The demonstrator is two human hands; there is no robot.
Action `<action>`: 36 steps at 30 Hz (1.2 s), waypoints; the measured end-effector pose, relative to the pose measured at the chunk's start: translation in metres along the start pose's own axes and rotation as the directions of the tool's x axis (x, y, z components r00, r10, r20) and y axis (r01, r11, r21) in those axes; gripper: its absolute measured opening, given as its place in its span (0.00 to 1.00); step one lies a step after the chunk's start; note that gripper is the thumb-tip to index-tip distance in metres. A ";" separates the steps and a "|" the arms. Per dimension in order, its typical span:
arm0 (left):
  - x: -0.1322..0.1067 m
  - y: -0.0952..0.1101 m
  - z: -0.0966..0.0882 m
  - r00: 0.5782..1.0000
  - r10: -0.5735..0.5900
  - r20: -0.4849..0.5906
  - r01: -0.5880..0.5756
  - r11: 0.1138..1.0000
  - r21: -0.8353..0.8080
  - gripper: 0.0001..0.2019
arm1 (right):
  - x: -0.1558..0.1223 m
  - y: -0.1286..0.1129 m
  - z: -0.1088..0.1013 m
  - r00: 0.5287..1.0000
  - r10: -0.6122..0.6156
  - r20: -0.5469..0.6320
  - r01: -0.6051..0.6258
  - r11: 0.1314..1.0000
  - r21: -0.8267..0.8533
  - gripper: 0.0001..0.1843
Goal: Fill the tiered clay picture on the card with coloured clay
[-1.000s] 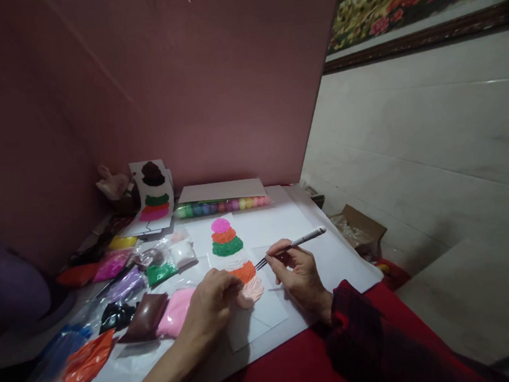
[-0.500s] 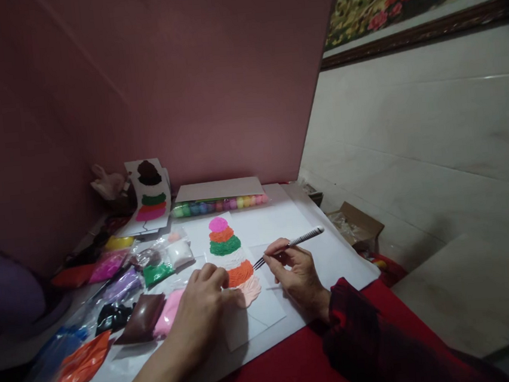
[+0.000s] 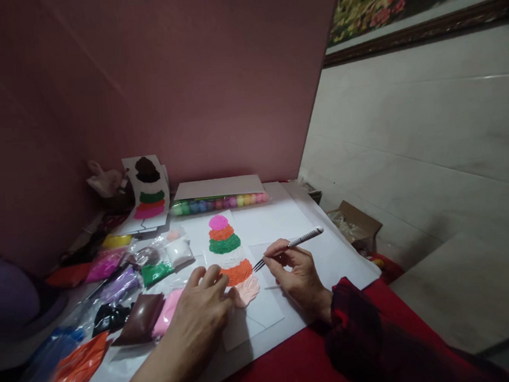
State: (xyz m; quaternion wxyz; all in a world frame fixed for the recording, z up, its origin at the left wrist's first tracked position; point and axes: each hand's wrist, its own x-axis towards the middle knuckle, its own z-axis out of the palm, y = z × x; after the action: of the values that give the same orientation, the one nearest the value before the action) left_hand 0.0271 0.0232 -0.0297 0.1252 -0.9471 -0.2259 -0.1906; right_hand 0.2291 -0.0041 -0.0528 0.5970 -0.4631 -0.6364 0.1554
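Note:
A white card bears a stack of textured clay bands: pink, orange, green, white, orange and pale peach. My right hand is closed around a thin pronged fork tool with a striped handle. Its dark tines point left, at the right edge of the lower orange band. On the card's left side lies my left hand, fingers bent and somewhat apart, with nothing seen in them. Its fingertips are beside the orange and peach bands; the thumb is partly hidden.
Bags of coloured clay crowd the left, including brown, orange and white. A second clay-covered card leans at the back left. Behind the work is a strip of coloured balls. A cardboard box sits off to the right.
My left hand has shifted slightly left and its fingers have lifted and spread, showing more of the lower orange band. The right hand and fork tool have barely moved.

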 end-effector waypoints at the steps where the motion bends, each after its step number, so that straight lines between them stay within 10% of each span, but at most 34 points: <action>1: 0.001 0.000 -0.003 1.000 -0.009 0.015 0.009 1.000 0.021 0.02 | 0.000 0.000 0.000 1.000 -0.005 0.002 0.005 1.000 -0.005 0.03; 13: 0.000 0.024 -0.008 0.998 0.013 0.067 -0.026 0.982 0.187 0.09 | -0.001 -0.001 0.000 0.999 -0.043 0.007 0.043 0.999 -0.023 0.03; 23: 0.001 0.012 -0.008 0.956 -0.292 0.039 0.293 0.933 -0.207 0.12 | -0.001 -0.004 0.001 1.000 -0.024 0.014 0.024 1.000 0.011 0.02; 25: 0.000 0.010 -0.005 0.862 -0.501 0.079 0.467 0.723 -0.510 0.11 | -0.003 -0.006 0.002 1.000 0.002 0.028 -0.004 0.999 0.041 0.02; 27: 0.001 0.009 -0.004 0.702 -0.658 0.273 0.581 0.307 -0.754 0.08 | -0.006 -0.009 0.003 0.999 0.022 0.041 -0.025 0.998 0.066 0.01; 30: 0.003 0.010 -0.006 0.516 -0.639 0.570 0.581 -0.228 -0.782 0.08 | -0.008 -0.012 0.005 0.998 0.037 0.057 -0.042 0.995 0.092 0.01; 33: 0.005 0.011 -0.007 0.479 -0.573 0.665 0.525 -0.420 -0.740 0.13 | -0.010 -0.015 0.006 0.996 0.043 0.073 -0.051 0.993 0.107 0.01; 36: 0.006 0.013 -0.007 0.499 -0.562 0.659 0.524 -0.411 -0.746 0.15 | -0.010 -0.017 0.007 0.996 0.050 0.081 -0.058 0.993 0.104 0.02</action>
State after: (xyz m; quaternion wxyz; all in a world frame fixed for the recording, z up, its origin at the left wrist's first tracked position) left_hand 0.0357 0.0119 -0.0232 -0.6630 -0.4827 -0.4661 -0.3319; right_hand 0.2147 -0.0180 -0.0481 0.5912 -0.4413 -0.6372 0.2230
